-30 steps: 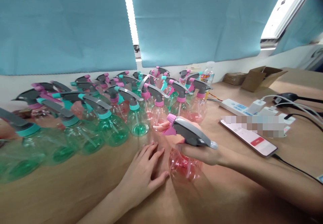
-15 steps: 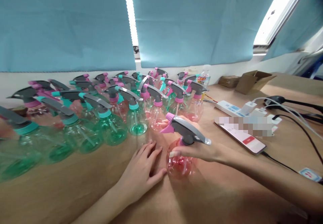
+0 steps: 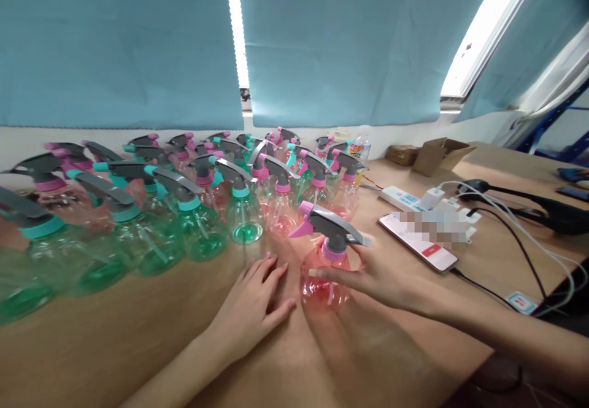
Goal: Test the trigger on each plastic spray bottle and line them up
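White light glared, blown out, through a narrow vertical gap (image 3: 237, 27) between the blue fabric blinds (image 3: 345, 46) and a slanted gap (image 3: 478, 30) at upper right. The brown desk (image 3: 138, 346) was dimmer, darkest in a soft-edged shadow below the round, translucent pink plastic spray bottle (image 3: 322, 294), whose body caught small highlights. Leftmost, a green translucent bottle (image 3: 23, 300) looked blurred and stretched. Coarse pixelation covered part of the white-screened phone (image 3: 416, 248).
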Tool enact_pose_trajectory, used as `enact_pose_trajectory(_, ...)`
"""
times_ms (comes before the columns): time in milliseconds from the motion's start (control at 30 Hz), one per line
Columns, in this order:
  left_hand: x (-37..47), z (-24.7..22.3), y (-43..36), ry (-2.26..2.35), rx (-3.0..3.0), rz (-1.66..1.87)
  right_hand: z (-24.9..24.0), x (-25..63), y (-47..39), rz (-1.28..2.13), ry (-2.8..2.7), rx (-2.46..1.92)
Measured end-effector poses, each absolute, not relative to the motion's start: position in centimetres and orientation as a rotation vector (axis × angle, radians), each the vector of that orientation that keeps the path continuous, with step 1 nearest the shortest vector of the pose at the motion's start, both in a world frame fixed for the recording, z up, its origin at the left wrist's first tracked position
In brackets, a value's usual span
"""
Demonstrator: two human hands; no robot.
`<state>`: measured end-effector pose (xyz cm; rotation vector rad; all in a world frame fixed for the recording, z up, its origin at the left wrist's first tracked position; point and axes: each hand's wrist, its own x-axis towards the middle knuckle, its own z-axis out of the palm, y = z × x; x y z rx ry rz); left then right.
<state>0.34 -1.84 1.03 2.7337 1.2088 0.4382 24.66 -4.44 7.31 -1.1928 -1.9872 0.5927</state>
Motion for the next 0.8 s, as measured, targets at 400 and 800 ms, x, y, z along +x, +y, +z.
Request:
enact_pose_trajectory(400, 2.9, -0.2, -2.2, 1.117, 2.800, 0.535, 8.0, 34.5, -2.0, 0.573, -1.634, -1.420)
enact_pose_trajectory(800, 13.0, -0.6, 1.7, 0.824, 2.791, 0.509, 8.8, 42.4, 8.3, 0.282, -1.493, -1.456)
